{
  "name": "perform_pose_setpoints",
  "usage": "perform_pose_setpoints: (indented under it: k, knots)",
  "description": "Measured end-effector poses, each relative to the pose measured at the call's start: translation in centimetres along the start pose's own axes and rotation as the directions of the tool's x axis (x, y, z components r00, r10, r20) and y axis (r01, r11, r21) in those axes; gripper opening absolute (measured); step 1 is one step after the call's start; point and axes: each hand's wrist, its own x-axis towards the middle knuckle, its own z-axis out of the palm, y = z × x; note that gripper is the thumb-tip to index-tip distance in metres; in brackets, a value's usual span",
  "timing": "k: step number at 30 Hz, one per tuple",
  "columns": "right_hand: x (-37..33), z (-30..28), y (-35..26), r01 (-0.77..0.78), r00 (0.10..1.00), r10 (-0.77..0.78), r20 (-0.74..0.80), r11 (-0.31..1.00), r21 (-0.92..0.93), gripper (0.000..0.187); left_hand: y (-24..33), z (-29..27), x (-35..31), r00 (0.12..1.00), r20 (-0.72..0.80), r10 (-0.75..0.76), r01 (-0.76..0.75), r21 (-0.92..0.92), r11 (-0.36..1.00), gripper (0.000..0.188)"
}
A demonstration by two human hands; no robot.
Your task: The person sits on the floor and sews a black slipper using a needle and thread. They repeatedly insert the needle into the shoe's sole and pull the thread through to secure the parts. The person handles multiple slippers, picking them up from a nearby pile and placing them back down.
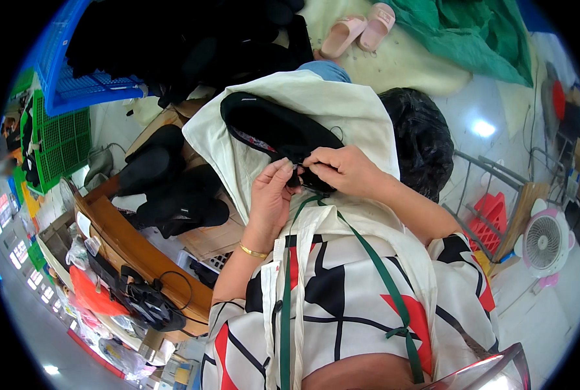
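A black shoe (287,127) lies across the white cloth (361,120) on the person's lap, its opening facing up and its lower end just beside the fingertips; the left hand (272,192) pinches a small dark piece (297,174) between thumb and fingers; the right hand (347,170) comes in from the other side, thumb and forefinger pressed together at almost the same spot (whether anything is caught between them, I cannot tell); the two sets of fingertips are nearly touching; a gold bracelet (253,251) circles the left wrist. Near the left arm, more black shoes (152,170) lie piled beside a brown wooden board (140,250); a black plastic bag (421,140) slumps right of the lap; pink slippers (344,37) lie on the floor beyond the knees; a white fan (542,240) stands well apart, at far right.
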Motion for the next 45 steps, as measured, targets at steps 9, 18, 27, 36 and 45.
perform_pose_setpoints:
  k: [9, 18, 27, 36, 45]
  knots:
    - [0.4, -0.3, -0.7, -0.167, 0.983, 0.159, 0.089, 0.982, 0.088, 0.017, 0.2, -0.2, 0.4, 0.993, 0.061, -0.099, 0.108, -0.162, 0.981, 0.021]
    - [0.5, -0.4, -0.8, -0.12, 0.991, 0.116, 0.071, 0.991, 0.062, 0.018, 0.6, 0.0, 0.4, 0.99, 0.053, -0.13, 0.138, -0.189, 0.972, 0.02]
    - [0.6, -0.9, -0.8, -0.278, 0.954, 0.254, 0.16, 0.948, 0.157, 0.013, -0.1, 0.3, 0.1, 0.999, -0.029, -0.029, 0.029, 0.001, 1.0, 0.017]
    - [0.8, -0.2, -0.6, -0.396, 0.916, 0.369, 0.157, 0.895, 0.206, 0.012, 0.0, 0.8, 0.1, 0.999, -0.036, -0.027, 0.032, 0.156, 0.987, 0.017]
    - [0.6, 0.7, -0.5, -0.245, 0.969, 0.237, 0.062, 0.95, 0.193, 0.024, -0.3, 0.5, 0.3, 1.0, 0.021, -0.004, 0.0, 0.187, 0.982, 0.015]
